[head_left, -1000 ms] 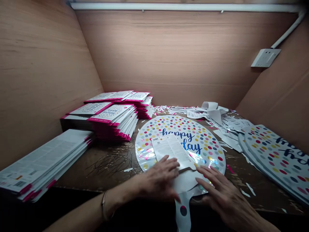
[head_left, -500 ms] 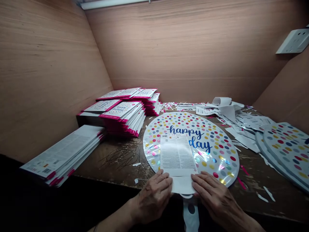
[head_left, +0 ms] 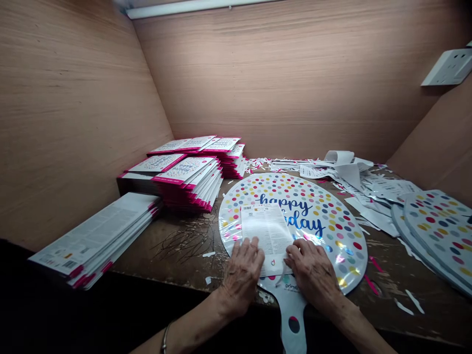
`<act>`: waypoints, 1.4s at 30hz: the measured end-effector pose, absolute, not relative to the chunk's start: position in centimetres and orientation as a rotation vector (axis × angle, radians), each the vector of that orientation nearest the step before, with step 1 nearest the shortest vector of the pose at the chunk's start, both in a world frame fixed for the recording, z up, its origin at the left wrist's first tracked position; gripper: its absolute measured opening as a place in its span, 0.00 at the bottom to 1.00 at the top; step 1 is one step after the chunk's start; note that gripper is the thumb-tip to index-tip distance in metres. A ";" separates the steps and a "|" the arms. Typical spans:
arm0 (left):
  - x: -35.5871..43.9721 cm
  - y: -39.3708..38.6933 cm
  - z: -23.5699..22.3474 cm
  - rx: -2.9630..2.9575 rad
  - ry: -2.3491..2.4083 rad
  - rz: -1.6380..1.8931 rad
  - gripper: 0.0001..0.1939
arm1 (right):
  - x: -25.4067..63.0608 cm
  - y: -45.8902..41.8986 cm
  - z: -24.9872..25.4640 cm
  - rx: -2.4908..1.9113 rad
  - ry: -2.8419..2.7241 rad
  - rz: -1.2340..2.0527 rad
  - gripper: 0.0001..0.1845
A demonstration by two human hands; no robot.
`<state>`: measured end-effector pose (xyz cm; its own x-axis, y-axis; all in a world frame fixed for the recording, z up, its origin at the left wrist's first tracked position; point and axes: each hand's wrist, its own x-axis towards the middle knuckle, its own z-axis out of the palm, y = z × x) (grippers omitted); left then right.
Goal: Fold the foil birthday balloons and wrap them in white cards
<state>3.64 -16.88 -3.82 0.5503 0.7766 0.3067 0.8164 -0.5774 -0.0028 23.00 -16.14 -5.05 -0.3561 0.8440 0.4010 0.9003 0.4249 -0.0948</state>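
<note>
A printed white card (head_left: 263, 226) lies face up near the lower centre of the frame, on top of a round dotted foil disc (head_left: 332, 211) that rests on the bench (head_left: 180, 241). The step in hand looks like work on the card's lower end; it calls for steady, even pressure, with the card kept from twisting on the slick foil. A thin white strip (head_left: 281, 273) hangs curved by the lower right edge, and is best kept clear so that it does not get trapped beneath. Too heavy a push could crease the foil, so light fingertips seem wiser than a full palm.

Of the 2 hands, the left hand (head_left: 243, 275) has its fingers bent and close together, tips on the card's lower left side; its thumb is hidden, so I cannot tell whether it grips or only presses. The right hand (head_left: 313, 273) is more curled, its fingertips gathered at the card's lower right edge, next to the strip; whether they pinch the strip or the card, I cannot tell.
</note>
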 end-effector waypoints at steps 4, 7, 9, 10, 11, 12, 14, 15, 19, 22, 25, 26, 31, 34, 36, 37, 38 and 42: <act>2.7 -18.6 -5.0 -2.807 -1.038 -0.502 0.20 | 22.9 -17.4 -4.7 -1.384 -2.279 -0.137 0.12; 1.7 -20.6 -5.2 -2.816 -0.883 -0.433 0.25 | 23.1 -19.6 -4.8 -1.156 -2.259 -0.136 0.12; 1.4 -21.5 -4.9 -2.788 -0.777 -0.464 0.18 | 23.2 -20.9 -5.1 -0.947 -2.277 -0.217 0.14; 1.3 -21.7 -4.5 -2.781 -0.744 -0.511 0.18 | 23.2 -21.5 -5.2 -0.855 -2.286 -0.259 0.14; 1.4 -21.8 -3.9 -2.783 -0.719 -0.588 0.17 | 23.3 -21.8 -5.2 -0.785 -2.289 -0.298 0.15; 1.6 -21.6 -3.2 -2.796 -0.707 -0.691 0.17 | 23.3 -22.1 -5.0 -0.747 -2.280 -0.333 0.15; 2.2 -20.9 -1.1 -2.844 -0.728 -0.947 0.16 | 23.6 -22.0 -3.9 -0.731 -2.253 -0.382 0.16; 2.7 -20.5 0.2 -2.872 -0.747 -1.092 0.15 | 23.8 -21.7 -2.9 -0.741 -2.241 -0.393 0.16; 4.6 -18.4 6.6 -2.970 -0.999 -1.432 0.13 | 24.7 -20.0 2.9 -0.796 -2.125 -0.376 0.17; 6.0 -17.2 10.7 -2.944 -1.383 -1.548 0.10 | 25.2 -18.7 7.1 -0.799 -2.114 -0.374 0.17; 7.1 -16.2 12.9 -3.001 -1.728 -1.698 0.07 | 25.0 -17.7 9.1 -0.864 -2.141 -0.406 0.15; 7.4 -15.9 13.1 -3.044 -1.807 -1.762 0.07 | 24.7 -17.3 9.4 -0.897 -2.152 -0.412 0.16; 7.6 -14.8 12.5 -3.014 -2.056 -1.856 0.08 | 23.8 -15.5 9.8 -1.140 -2.263 0.103 0.16; 6.7 -14.4 11.6 -3.047 -2.307 -1.897 0.08 | 24.5 -14.3 9.8 -1.123 -2.141 0.992 0.11; 6.0 -14.2 11.1 -3.028 -2.489 -1.944 0.09 | 25.0 -13.7 9.2 -1.034 -1.877 1.519 0.08; 5.7 -14.1 10.8 -3.012 -2.550 -1.970 0.10 | 25.2 -13.5 8.8 -0.994 -1.720 1.703 0.08; 5.5 -14.2 10.5 -2.994 -2.586 -1.997 0.10 | 25.2 -13.4 8.3 -0.957 -1.568 1.832 0.09; 5.1 -14.5 9.6 -3.024 -2.572 -2.048 0.11 | 24.4 -13.6 6.6 -0.857 -1.193 2.012 0.09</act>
<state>5.06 -14.54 9.61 0.3265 0.9293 -0.1726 0.0400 0.1689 0.9848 24.41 -13.60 6.60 -0.5834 0.7848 -0.2092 -0.1931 -0.3842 -0.9028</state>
